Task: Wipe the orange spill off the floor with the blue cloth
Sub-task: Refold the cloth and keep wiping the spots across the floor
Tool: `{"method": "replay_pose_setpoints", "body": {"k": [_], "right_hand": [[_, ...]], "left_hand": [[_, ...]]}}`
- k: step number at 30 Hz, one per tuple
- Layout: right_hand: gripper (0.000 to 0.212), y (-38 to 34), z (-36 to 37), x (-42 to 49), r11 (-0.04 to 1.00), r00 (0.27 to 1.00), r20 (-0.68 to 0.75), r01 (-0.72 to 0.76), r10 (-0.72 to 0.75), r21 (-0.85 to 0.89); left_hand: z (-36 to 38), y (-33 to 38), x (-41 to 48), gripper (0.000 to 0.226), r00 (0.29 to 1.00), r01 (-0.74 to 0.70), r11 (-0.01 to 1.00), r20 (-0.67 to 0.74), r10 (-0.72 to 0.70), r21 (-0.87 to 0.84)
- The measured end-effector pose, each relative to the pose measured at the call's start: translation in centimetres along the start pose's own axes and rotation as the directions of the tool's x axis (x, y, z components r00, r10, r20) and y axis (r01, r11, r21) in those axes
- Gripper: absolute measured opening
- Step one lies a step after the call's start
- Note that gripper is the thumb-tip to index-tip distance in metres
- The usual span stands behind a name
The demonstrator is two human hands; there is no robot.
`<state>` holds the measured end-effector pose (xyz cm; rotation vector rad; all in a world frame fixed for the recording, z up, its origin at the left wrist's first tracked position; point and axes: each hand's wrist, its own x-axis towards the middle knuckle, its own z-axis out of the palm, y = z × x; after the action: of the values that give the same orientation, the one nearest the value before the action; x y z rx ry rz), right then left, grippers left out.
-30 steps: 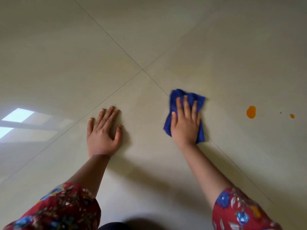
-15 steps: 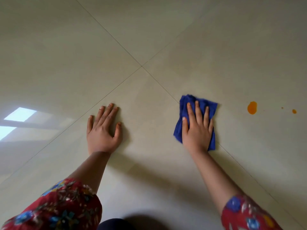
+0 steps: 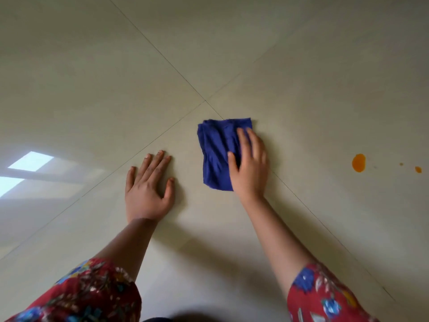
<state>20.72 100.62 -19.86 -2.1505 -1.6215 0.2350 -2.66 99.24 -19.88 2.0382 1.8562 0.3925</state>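
Fingers straight, right hand (image 3: 249,166) presses blue cloth's (image 3: 217,152) right edge; orange spill (image 3: 358,162) lies well apart, rightward.

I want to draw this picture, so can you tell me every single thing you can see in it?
blue cloth: one, dark blue, crumpled flat on the floor near where the tile lines cross, under the right hand.
orange spill: one big blob, orange, on the floor to the right of the cloth, not touching it.
small orange drops: two, one tiny, orange, further right of the big blob.
floor: shiny cream tiles with thin dark lines between them.
window reflection: bright white patches, on the floor at the left edge.
sleeves: two, red with blue flowers, at the bottom corners.
left hand: one, flat on the floor, fingers spread, left of the cloth.
right hand: one, blurred, fingers straight, pressing on the cloth's right side.
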Motion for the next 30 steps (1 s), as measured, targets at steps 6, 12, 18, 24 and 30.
{"method": "replay_pose_setpoints", "body": {"k": [6, 12, 18, 24, 30], "right_hand": [[0.023, -0.3, -3.7, 1.3, 0.833, 0.821, 0.410, -0.509, 0.396, 0.214], [0.020, 1.4, -10.1, 2.7, 0.687, 0.854, 0.288, -0.520, 0.434, 0.507], [0.049, -1.2, -12.3, 1.6, 0.972, 0.931, 0.361, -0.133, 0.056, 0.192], [0.065, 1.4, -2.9, -0.3, 0.940, 0.941, 0.282, -0.090, 0.189, -0.330], [0.056, 5.1, -2.9, -4.1, 0.922, 0.973, 0.182, -0.065, 0.144, -0.383]], "left_hand": [[-0.1, 0.1, 0.0, 0.056, 1.000, 0.009, 1.000, 0.001, -0.009, 0.000], [-0.1, 0.2, 0.0, 0.056, 1.000, 0.011, 1.000, -0.001, -0.011, 0.002], [0.0, 0.2, 0.0, 0.055, 1.000, 0.008, 1.000, -0.014, -0.008, -0.006], [0.1, 0.3, -0.1, 0.055, 1.000, 0.005, 1.000, -0.017, -0.005, -0.005], [0.2, 0.1, -0.1, 0.054, 1.000, 0.004, 1.000, -0.015, -0.004, -0.001]]}}
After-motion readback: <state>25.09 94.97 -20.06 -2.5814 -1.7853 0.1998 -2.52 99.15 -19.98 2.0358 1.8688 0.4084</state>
